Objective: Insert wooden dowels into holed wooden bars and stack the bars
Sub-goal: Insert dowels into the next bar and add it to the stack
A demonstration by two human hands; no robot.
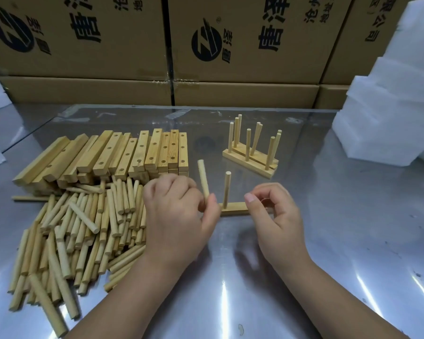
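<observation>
The left hand (pixel 179 216) is pinching a single dowel (pixel 203 179) between thumb and fingertips. It is holding the piece near its lower end, with the upper end tilting slightly to the left. The remaining fingers are curling into the palm.

The right hand (pixel 274 216) is sitting at the right end of the bar (pixel 233 207) with its fingers curling and its thumb lying over that end. Whether it is actually gripping the wood cannot be told, as the end is hidden behind the thumb.

The bar is lying flat on the metal table (pixel 255 289) between the two hands, near the centre. One standing dowel (pixel 227 189) is sitting upright in it, towards its left end and just right of the held piece.

Loose dowels (pixel 83 228) are lying in a heap at near left, touching the left wrist. Unfilled holed bars (pixel 108 155) are lying packed side by side beyond that heap, holes facing up.

Finished bars (pixel 251 156), each carrying upright pegs, are resting together at far right of centre, well apart from the hands.

Printed cardboard boxes (pixel 83 45) are lining the far edge. White foam blocks (pixel 389 106) are standing at far right.
</observation>
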